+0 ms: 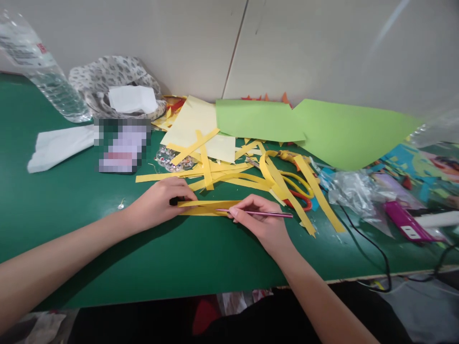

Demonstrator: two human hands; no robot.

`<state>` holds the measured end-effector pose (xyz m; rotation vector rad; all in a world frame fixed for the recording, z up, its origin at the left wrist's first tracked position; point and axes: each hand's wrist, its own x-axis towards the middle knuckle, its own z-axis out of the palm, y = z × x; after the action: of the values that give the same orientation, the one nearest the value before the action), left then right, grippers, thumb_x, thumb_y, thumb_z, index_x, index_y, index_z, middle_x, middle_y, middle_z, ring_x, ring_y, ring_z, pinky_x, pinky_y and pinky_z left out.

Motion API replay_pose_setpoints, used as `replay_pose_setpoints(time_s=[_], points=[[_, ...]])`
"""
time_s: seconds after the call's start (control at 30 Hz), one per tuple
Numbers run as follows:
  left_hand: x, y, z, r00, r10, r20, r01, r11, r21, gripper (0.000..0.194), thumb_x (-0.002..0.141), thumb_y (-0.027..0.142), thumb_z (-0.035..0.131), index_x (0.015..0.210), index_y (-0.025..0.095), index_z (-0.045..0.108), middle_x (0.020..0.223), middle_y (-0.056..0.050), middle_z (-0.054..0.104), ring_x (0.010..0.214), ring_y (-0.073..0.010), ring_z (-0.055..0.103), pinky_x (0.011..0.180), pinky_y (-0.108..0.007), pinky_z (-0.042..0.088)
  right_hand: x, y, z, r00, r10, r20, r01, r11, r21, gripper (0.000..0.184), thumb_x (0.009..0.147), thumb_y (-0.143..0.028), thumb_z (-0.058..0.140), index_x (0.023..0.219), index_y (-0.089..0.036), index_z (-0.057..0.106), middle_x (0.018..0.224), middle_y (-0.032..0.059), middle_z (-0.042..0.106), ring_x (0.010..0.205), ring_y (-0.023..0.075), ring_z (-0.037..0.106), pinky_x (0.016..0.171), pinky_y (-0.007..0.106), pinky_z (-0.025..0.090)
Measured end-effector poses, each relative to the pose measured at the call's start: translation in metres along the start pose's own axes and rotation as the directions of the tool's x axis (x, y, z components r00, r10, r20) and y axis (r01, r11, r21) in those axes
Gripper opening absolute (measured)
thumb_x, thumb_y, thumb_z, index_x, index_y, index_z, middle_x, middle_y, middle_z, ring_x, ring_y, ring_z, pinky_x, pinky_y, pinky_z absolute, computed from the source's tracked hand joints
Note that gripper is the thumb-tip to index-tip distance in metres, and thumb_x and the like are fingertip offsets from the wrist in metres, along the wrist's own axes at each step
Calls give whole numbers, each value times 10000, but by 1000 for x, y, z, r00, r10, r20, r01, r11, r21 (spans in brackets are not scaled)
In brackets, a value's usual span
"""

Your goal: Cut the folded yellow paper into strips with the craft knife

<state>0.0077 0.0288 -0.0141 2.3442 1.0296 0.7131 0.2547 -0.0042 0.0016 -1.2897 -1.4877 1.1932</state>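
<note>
Yellow strip held at centre frame

Left hand clamps its left end, seemingly for steadiness; right hand pinches a pink tool near its tip, likely for control, pointed left. Just above, loose strips lie scattered, apparently within reach.

Green table lies beneath left hand and right hand. Pale grey wall stands beyond both, marked by one dark slanting seam. Light streak noted farther right than the right hand.
</note>
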Motion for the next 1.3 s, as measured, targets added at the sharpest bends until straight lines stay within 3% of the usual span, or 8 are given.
replay_pose_setpoints(time_s=[0.2,0.37,0.83,1.3], points=[[-1,6,-2,998,-53,-12,54,998,15,155,856,278,604,812,160,696,761,-32,648,707,-145,575,623,-243,432,3,0,-3,1000,15,-18,-15,1000,-20,159,696,-305,727,635,-188,639,596,21,679,552,145,612,530,266,468],[0,6,-2,1000,-5,11,5,999,41,189,865,343,615,901,179,703,803,-31,659,736,-154,580,645,-258,433,3,-4,1,999,46,-2,-46,998,-39,166,698,-316,724,643,-182,643,598,29,682,548,145,604,521,268,460],[0,3,-2,999,42,12,-43,998,53,187,890,312,593,808,178,694,758,-22,655,702,-144,570,643,-255,424,5,-2,-2,999,35,14,-35,999,-20,159,692,-325,744,659,-195,660,593,11,685,561,152,639,549,280,506],[0,1,-2,998,-14,55,12,999,48,208,884,347,580,816,190,698,797,-34,668,738,-157,581,664,-269,445,3,10,-27,997,51,-63,-49,998,32,176,666,-330,791,655,-186,689,607,23,697,554,144,619,559,276,495]])
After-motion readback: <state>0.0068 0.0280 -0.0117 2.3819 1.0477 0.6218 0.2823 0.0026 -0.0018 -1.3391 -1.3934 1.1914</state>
